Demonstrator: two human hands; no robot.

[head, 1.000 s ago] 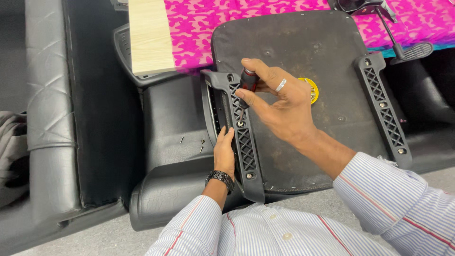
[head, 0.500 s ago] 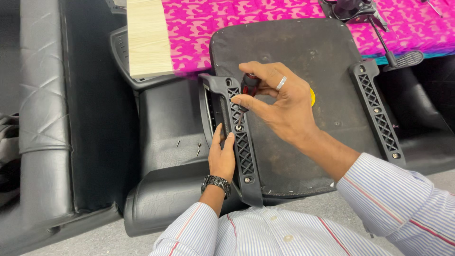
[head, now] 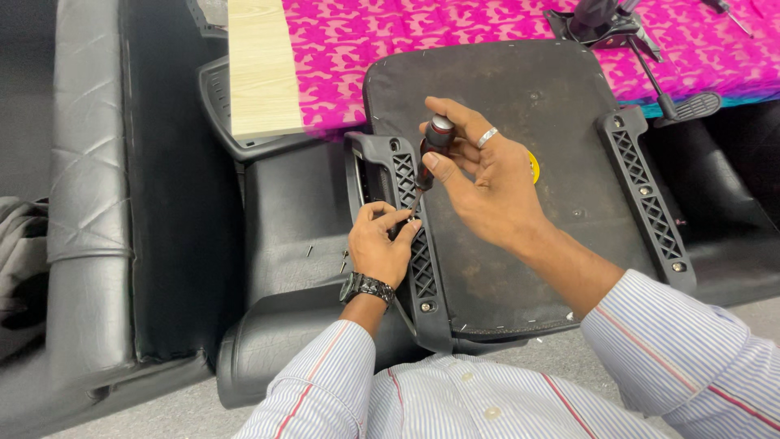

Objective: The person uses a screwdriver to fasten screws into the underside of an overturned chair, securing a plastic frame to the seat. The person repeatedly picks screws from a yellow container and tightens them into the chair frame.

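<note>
Screwdriver at bracket screw, upturned chair seat

Right hand (head: 487, 175) grip clamped on screwdriver (head: 429, 154); left hand (head: 380, 244) fingers pinched about its tip on the left bracket (head: 410, 219) of the seat base (head: 520, 106). Risk, judged: a tilted tip may slip into the fingers

Matt black plastic bracket (head: 410, 236)

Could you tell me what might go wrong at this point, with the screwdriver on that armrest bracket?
The left hand pinches the bracket right beside the screwdriver tip, so a slip could jab its fingers. The right hand grips only the handle top, so the tool may tilt off the screw. Small loose screws lie on the black seat and could roll away.
</note>
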